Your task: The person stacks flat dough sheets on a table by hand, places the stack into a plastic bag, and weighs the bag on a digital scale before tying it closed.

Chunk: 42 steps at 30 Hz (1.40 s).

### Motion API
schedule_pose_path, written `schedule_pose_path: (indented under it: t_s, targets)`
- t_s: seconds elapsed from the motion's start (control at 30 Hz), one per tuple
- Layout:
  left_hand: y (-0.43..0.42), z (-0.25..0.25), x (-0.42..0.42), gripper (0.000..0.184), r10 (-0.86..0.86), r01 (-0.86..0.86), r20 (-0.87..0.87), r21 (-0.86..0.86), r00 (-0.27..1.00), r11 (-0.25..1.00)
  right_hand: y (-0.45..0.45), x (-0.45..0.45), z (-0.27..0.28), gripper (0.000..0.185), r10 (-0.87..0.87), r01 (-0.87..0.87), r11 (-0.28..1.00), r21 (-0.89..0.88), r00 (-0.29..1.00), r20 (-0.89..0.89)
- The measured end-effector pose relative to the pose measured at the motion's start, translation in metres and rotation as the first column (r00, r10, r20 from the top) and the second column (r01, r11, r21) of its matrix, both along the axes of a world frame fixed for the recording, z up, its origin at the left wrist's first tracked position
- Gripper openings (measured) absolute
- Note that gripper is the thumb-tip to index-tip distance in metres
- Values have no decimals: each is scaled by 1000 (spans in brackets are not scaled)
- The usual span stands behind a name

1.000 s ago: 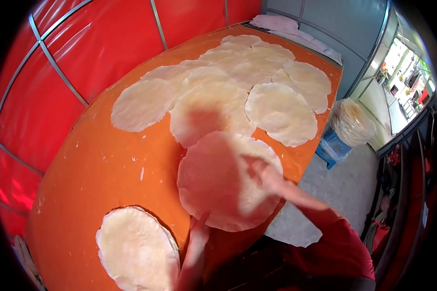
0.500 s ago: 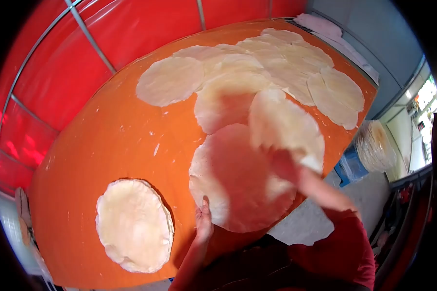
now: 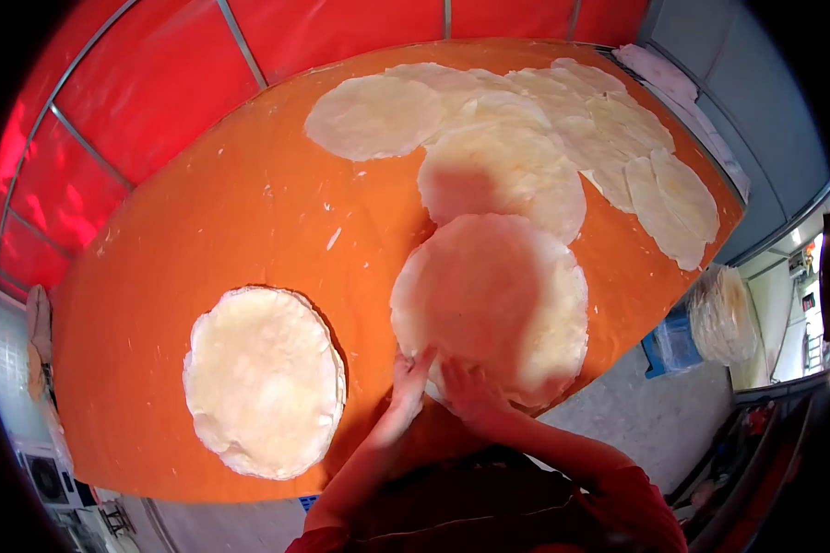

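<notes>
Frt. rnd sheet (image 3: 475, 290): no txt legible.
Lt. stack (image 3: 258, 378): same, no print or nos.
Orange tbl. (image 3: 203, 212): pale smudges only, no lettering.
Red wall (image 3: 341, 28): no sign legible.
Wrapped stack (image 3: 724, 318): no label legible thru the plastic.
Blue stool (image 3: 675, 343): no brand legible.
Fan unit, btm. lt. (image 3: 46, 475): too sm. to read any mkgs.
Doorway, rt. (image 3: 810, 300): bits too sm./blurry to read.

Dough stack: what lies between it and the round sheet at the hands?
Head view: orange tabletop lies between the dough stack and round sheet, with the left hand at the sheet's near edge.
</notes>
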<state>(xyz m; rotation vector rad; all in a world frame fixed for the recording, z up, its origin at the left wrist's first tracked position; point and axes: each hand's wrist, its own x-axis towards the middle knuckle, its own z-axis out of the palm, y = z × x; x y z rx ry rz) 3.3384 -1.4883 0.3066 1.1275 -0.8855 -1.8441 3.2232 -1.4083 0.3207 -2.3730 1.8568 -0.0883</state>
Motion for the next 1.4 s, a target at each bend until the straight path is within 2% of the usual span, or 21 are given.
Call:
schedule_pose_path:
  t_s: [0.1, 0.17, 0.23, 0.3, 0.33, 0.37, 0.4, 0.5, 0.63, 0.67, 0.73, 0.83, 0.97, 1.0, 1.07, 1.13, 1.17, 1.2, 1.23, 1.37, 1.4]
  targets:
    - [-9, -54, -6, 42, 151, -128, -414, 83, 898, 988, 15, -13, 28, 55, -29, 30, 999, -13, 996, 83]
    - [-24, -22, -9, 46, 82, -14, 130, -453, 988, 891, 31, -29, 24, 57, -296, 322, 947, 21, 840, 454]
    - [-39, 48, 6, 48, -6, -23, -54, -519, 999, 855, 34, -47, 28, 60, -208, 275, 936, -220, 936, 284]
    - [-45, 75, 46, 47, 134, -183, -529, -42, 838, 982, 17, -56, 21, 52, -14, 175, 872, -458, 942, 334]
    - [-48, 93, 71, 43, 125, -207, -238, -357, 963, 911, -5, -38, 46, 40, 69, 162, 907, -390, 853, 517]
    - [-50, 111, 96, 40, 272, -173, 75, -607, 959, 776, -31, -13, 64, 31, 142, 88, 877, -472, 891, 431]
    - [-46, 124, 128, 38, 424, -250, 274, -496, 863, 831, -54, 6, 72, 30, 255, -12, 851, -525, 884, 393]
    - [-16, 147, 220, 41, 612, -559, 0, -407, 791, 722, -97, 76, 86, 31, 480, -293, 748, -595, 858, 182]
    - [48, 64, 319, 58, 748, -703, 174, -259, 640, 662, -102, 162, 46, 34, 691, -585, 639, -499, 722, 38]
    - [70, 26, 339, 67, 608, -567, 646, -312, 462, 762, -93, 174, 15, 34, 699, -628, 626, -463, 715, -24]
    - [96, -19, 361, 67, 680, -597, 653, -412, 333, 688, -89, 185, -9, 35, 713, -655, 622, -429, 700, -35]
    - [86, 69, 310, 68, 624, -136, 733, -671, -269, 729, -88, 179, -12, 37, 736, -658, 648, -384, 670, 94]
    - [80, 37, 287, 68, 328, 440, 868, -146, -373, 886, -108, 150, 21, 37, 761, -700, 646, -303, 562, 323]
    - [84, 16, 291, 70, 198, 341, 967, -133, -162, 931, -116, 124, 21, 35, 735, -654, 677, -338, 578, 354]
    - [81, 13, 292, 71, 174, 342, 971, -110, -162, 933, -132, 65, 19, 33, 611, -481, 785, -389, 702, 366]
    - [80, 17, 288, 69, 184, 333, 976, -136, -117, 933, -150, -21, -6, 34, 118, -81, 855, -512, 992, 41]
    - [79, 22, 283, 68, 172, 320, 977, -125, -123, 939, -166, -65, -26, 35, -389, 144, 704, -696, 897, -208]
    - [79, 30, 279, 67, 160, 298, 978, -114, -135, 948, -196, -105, -37, 36, -939, 426, 241, -872, 330, -98]
    - [77, 39, 274, 67, 145, 269, 978, -100, -150, 958, -166, -141, -21, 38, -291, -29, 829, -558, 831, -475]
    - [56, 64, 231, 54, 646, 51, 700, -689, 303, 723, -187, -209, -12, 25, -138, 97, 985, -144, 940, -313]
    - [48, 70, 212, 51, 511, -60, 663, -577, 547, 814, -187, -201, 9, 20, -73, 33, 989, -142, 955, -288]
